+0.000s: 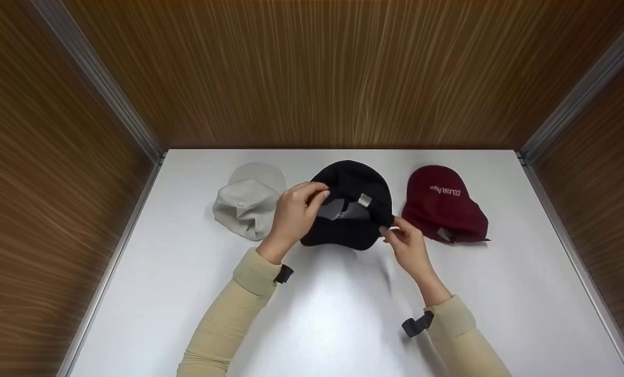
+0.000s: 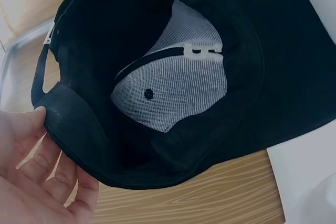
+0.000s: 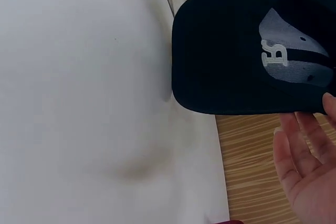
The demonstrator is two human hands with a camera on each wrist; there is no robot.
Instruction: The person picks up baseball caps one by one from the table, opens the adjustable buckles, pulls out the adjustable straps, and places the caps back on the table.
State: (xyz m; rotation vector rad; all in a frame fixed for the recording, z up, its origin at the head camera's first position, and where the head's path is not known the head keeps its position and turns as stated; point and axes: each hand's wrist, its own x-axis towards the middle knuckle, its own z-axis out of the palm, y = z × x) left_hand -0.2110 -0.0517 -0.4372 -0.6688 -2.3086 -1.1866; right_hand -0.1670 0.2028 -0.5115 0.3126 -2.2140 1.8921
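Between both hands, above the white table, hangs a black baseball cap with its hollow inside turned toward the head camera. Its brim points down toward the person. My left hand pinches the cap's rear edge; in the left wrist view the thumb lies beside the adjustable strap. Pale mesh lining shows inside the crown. My right hand pinches the edge on the right side, thumb on the near face. In the right wrist view its other fingers lie beneath the brim.
On the white table, a light grey cap lies to the left and a maroon cap with white lettering to the right. Wood-grain panels with metal edging enclose the back and sides.
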